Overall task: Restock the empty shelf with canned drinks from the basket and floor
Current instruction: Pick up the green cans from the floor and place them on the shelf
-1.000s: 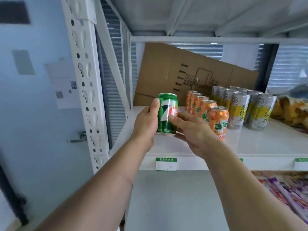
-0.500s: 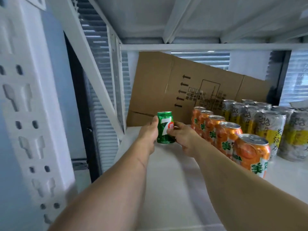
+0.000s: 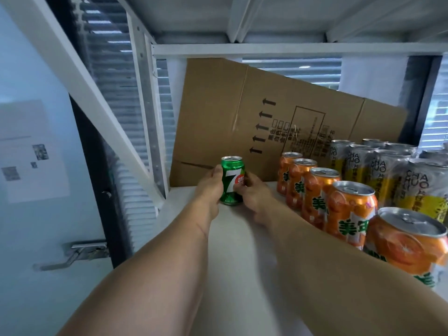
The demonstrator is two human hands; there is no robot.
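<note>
Green can (image 3: pixel 232 180) on shelf (image 3: pixel 232 251) — between both hands (image 3: pixel 252 194)

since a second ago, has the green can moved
Yes: the green can went from the shelf's front edge deep toward the cardboard at the back.

Both hands, left hand (image 3: pixel 208 190) & right hand (image 3: pixel 252 192), grip upright green can (image 3: pixel 232 180) on shelf (image 3: pixel 242 251), left of orange cans (image 3: pixel 320 197), cardboard (image 3: pixel 242 112) behind.
</note>
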